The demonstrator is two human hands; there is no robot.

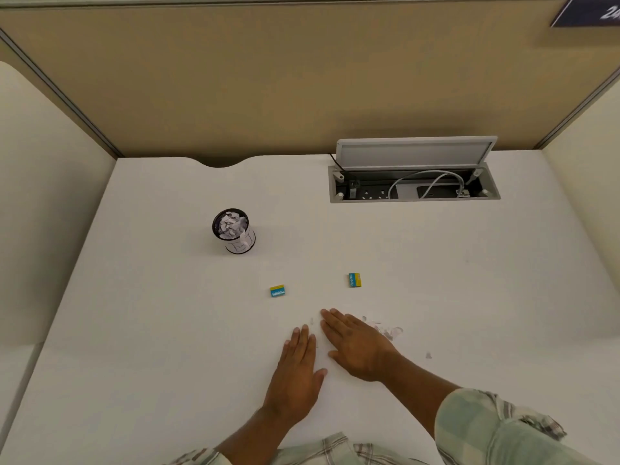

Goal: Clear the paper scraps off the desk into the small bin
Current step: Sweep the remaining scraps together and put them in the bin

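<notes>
A small round bin (235, 231) with a dark rim and a white label stands on the white desk (151, 313), filled with crumpled paper. Tiny paper scraps (391, 332) lie just right of my right hand (355, 345); one sliver (312, 320) sits beyond the fingertips of both hands, and one bit (428, 355) lies further right. My right hand rests flat, palm down, fingers pointing up-left. My left hand (298, 370) lies flat beside it, fingers together. Neither hand holds anything.
Two small blue-and-yellow boxes (277, 291) (354, 280) lie between the hands and the bin. An open cable tray (414, 186) with sockets and a white cable is set in the desk's far right. Partition walls enclose the desk on three sides.
</notes>
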